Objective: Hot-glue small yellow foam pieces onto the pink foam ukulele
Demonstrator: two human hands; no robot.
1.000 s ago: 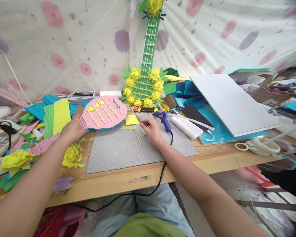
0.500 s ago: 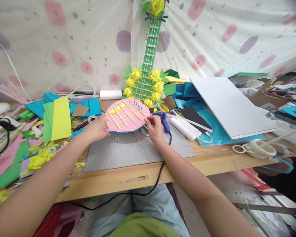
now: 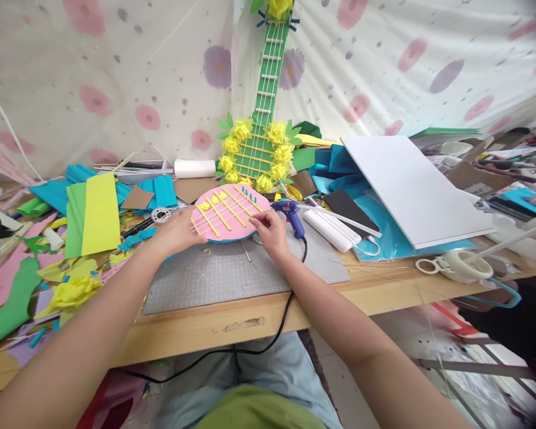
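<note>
Pink guitar [image 3: 227,213], tray [image 3: 159,171] beyond (slim sticks [image 3: 136,165] inside)

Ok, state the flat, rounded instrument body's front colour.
Pink front face, with thin yellow bars; seen in the head view.

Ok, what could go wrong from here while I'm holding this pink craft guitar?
The blue glue gun lies close to your right hand; if it's hot, it might burn you. Its black cord hangs over the table edge, so a snag could drag it. Pressing hard might dent the pink craft guitar.
</note>
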